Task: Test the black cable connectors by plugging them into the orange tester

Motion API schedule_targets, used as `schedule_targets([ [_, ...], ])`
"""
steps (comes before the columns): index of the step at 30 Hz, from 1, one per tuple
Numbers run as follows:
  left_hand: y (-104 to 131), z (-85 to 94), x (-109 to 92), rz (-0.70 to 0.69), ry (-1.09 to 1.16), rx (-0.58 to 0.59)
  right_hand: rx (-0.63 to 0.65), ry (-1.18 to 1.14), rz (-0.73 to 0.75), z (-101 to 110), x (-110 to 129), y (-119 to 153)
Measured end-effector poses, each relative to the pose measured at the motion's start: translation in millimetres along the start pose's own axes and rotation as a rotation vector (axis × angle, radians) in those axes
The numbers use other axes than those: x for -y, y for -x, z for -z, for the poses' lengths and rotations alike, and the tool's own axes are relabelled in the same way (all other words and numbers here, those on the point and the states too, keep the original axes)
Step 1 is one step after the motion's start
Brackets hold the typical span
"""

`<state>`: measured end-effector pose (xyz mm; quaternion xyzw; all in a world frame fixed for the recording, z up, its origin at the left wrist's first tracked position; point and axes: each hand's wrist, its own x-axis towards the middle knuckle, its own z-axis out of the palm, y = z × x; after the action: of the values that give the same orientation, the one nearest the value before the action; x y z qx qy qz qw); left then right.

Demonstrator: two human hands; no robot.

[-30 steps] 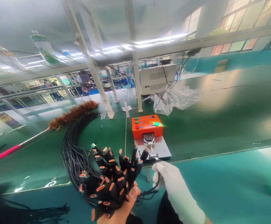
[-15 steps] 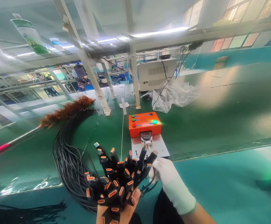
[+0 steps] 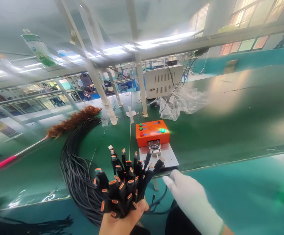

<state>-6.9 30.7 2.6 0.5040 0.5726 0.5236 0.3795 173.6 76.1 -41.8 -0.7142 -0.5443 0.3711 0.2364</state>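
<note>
My bare left hand [image 3: 128, 219] is closed around a thick bundle of black USB cables [image 3: 122, 187], their plugs with orange inside fanned upward. My right hand [image 3: 188, 192], in a white glove, is just right of the bundle, fingertips apart and nothing between them. Beyond the plugs stands an orange tester box [image 3: 151, 133] with a lit green lamp, green and red buttons. A small digital gauge [image 3: 154, 144] is mounted in front of it on a metal plate [image 3: 170, 156], partly hidden by plugs.
The cables' long black tail [image 3: 70, 156] curves over the green bench [image 3: 205, 130] on the left. A brown duster [image 3: 73, 120] with a pink handle lies beside it. Behind the box are a shelf post [image 3: 142, 88], clear plastic bags [image 3: 178, 104] and a grey metal cabinet [image 3: 164, 81].
My right hand has drawn away from the plugs, to the right and down, and its fingers have come off them. The bundle in my left hand has shifted slightly.
</note>
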Motion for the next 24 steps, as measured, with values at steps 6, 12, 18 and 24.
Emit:
schedule_targets([
  [6, 4, -3.7, 1, 0.163, 0.211, 0.032, -0.034, -0.445, 0.428, 21, 26, 41],
  [12, 6, -7.9, 8, 0.157, 0.219, 0.000, 0.355, -1.072, 0.460, -6, 42, 43],
  [18, 8, -12.1, 5, 0.107, 0.244, -0.201, 0.195, -1.146, 0.261, -16, 39, 42],
  [24, 15, -13.5, 7, 0.028, 0.026, -0.324, 0.154, -1.114, -0.013, -24, 13, 15],
])
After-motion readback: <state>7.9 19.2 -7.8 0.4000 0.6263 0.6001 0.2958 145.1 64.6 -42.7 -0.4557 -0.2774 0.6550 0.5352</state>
